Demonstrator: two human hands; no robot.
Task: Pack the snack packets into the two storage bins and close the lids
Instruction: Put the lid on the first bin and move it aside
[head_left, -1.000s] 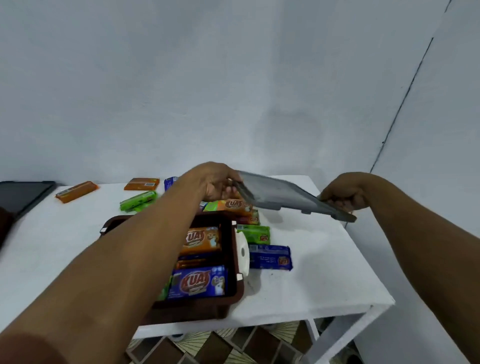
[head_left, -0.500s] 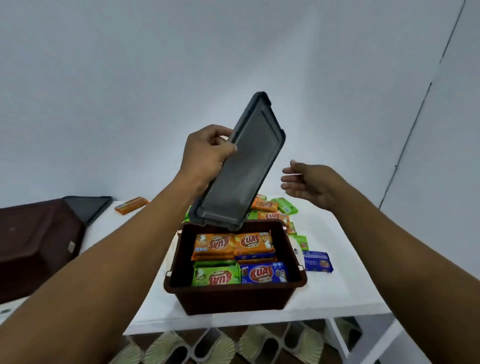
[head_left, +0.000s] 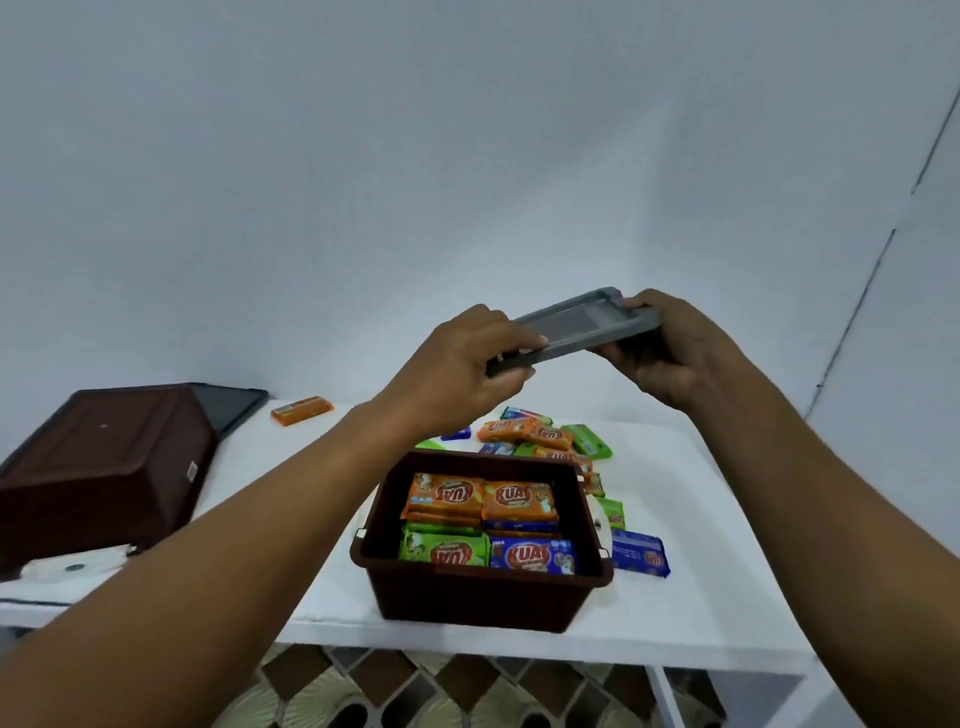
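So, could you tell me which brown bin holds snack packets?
The open storage bin at the front edge of the table; the other bin, at left, shows none.

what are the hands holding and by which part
Both hold the grey lid by its short ends: the left hand grips the lower end, the right hand the raised end, above the open brown bin.

Grey rectangular plastic lid (head_left: 576, 326); dark brown plastic storage bin (head_left: 483, 597); orange, green, blue snack packets (head_left: 485, 525); white table (head_left: 691, 519).
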